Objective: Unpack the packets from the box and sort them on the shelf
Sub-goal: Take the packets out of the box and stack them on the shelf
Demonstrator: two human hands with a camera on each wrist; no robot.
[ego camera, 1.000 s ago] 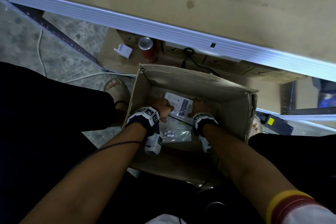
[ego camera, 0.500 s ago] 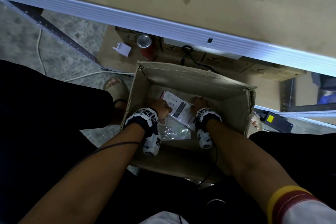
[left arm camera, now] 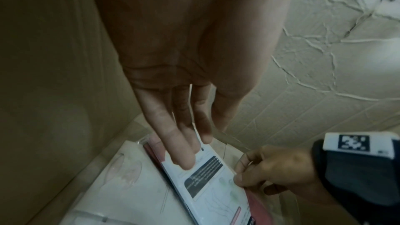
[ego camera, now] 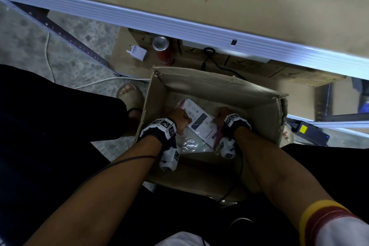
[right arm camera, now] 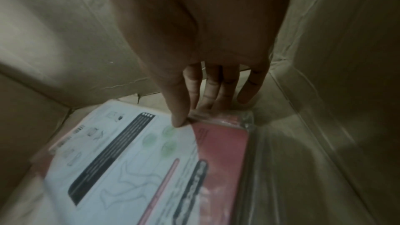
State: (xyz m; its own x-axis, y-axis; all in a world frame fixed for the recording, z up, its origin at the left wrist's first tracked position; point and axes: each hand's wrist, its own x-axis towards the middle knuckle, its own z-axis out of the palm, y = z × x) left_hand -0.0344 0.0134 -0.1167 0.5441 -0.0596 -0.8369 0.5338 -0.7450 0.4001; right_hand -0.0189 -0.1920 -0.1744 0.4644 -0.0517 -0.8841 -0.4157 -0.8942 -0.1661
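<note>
Open cardboard box [ego camera: 257, 94] on the floor, white-and-pink packet [ego camera: 201, 124] tilted inside over clear-wrapped packets [ego camera: 189, 145], left hand [ego camera: 179, 119] grip spread on its left edge, right hand [ego camera: 222, 115] pinching its right edge, red can [ego camera: 162, 50] beyond the box's far wall.

Two hands on one packet — inside the box

The left hand [left arm camera: 173, 91] lays straight fingers on the white packet [left arm camera: 216, 182]; the right hand [left arm camera: 275, 170] pinches its edge.

The head view looks steeply down from above the cardboard box [ego camera: 249, 94], taking in both forearms and the floor beside it. Each wrist view sits inside the box, close over the white packet [left arm camera: 216, 182] [right arm camera: 129, 151], facing its bottom; all three share that packet
</note>
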